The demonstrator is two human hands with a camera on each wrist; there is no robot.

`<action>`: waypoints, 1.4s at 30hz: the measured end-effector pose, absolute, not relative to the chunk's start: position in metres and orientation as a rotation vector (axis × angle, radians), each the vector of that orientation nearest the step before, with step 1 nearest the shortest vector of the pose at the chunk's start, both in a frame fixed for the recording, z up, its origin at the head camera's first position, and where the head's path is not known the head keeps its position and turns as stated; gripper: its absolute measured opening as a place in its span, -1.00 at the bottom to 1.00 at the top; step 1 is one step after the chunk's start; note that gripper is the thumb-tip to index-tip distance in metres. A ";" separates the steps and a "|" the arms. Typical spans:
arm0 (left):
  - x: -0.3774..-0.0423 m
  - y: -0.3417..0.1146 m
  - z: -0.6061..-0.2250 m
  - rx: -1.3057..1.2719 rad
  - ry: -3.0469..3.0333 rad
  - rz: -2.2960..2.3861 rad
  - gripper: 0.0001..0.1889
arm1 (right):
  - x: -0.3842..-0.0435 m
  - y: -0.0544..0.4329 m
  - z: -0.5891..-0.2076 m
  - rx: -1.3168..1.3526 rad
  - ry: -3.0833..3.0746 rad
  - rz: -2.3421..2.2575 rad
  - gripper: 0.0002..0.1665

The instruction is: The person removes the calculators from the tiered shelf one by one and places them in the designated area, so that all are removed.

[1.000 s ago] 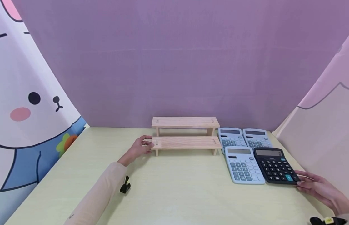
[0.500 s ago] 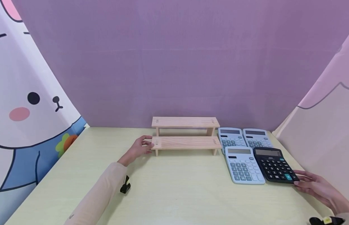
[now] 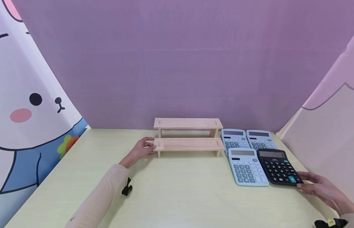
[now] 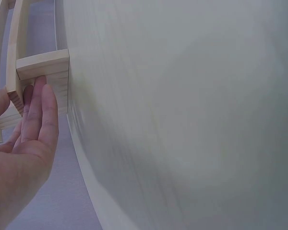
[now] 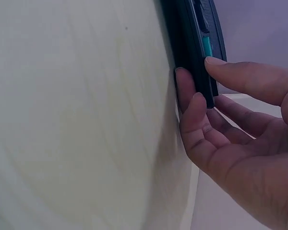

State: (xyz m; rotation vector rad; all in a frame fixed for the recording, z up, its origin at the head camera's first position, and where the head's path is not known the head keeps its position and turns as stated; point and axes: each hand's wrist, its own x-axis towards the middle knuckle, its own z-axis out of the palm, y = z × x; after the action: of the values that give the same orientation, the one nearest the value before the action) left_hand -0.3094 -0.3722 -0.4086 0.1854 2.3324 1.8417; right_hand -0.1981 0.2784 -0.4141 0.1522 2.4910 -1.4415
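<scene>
My left hand (image 3: 140,151) pinches the left end of the lower board of a two-tier wooden stand (image 3: 189,144). In the left wrist view the thumb lies on top of the board (image 4: 17,52) and the fingers reach underneath, near the stand's leg (image 4: 57,81). At the right, my right hand (image 3: 322,191) holds the lower right corner of a black calculator (image 3: 279,167). The right wrist view has the thumb on the calculator's (image 5: 198,62) key side, beside a teal key, with fingertips under its edge, close to the table.
A pale blue calculator (image 3: 248,171) lies left of the black one. Two more light blue calculators, one at the back left (image 3: 233,139) and one at the back right (image 3: 260,139), lie behind them, beside the stand. A purple cloth (image 3: 177,63) hangs behind the pale yellow table (image 3: 179,196).
The black calculator's near right corner has shifted slightly left and away, with my right hand following it. My left hand and the stand have stayed put.
</scene>
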 end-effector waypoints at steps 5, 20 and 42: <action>-0.309 -0.372 -0.409 0.184 2.330 1.846 -0.49 | -0.201 0.277 -0.411 0.188 2.544 -1.325 -0.07; -0.311 -0.372 -0.410 0.202 2.318 1.853 -0.49 | -0.205 0.266 -0.403 0.268 2.626 -1.103 -0.08; -0.310 -0.372 -0.410 0.197 2.371 1.813 -0.50 | -0.209 0.267 -0.404 0.322 2.595 -1.050 -0.03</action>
State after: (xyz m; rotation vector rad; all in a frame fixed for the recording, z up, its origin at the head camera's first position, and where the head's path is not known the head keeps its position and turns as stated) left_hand -0.3098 -0.3724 -0.4103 0.1966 2.3709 1.8133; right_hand -0.2091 0.2672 -0.4040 0.3223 2.5947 -1.0505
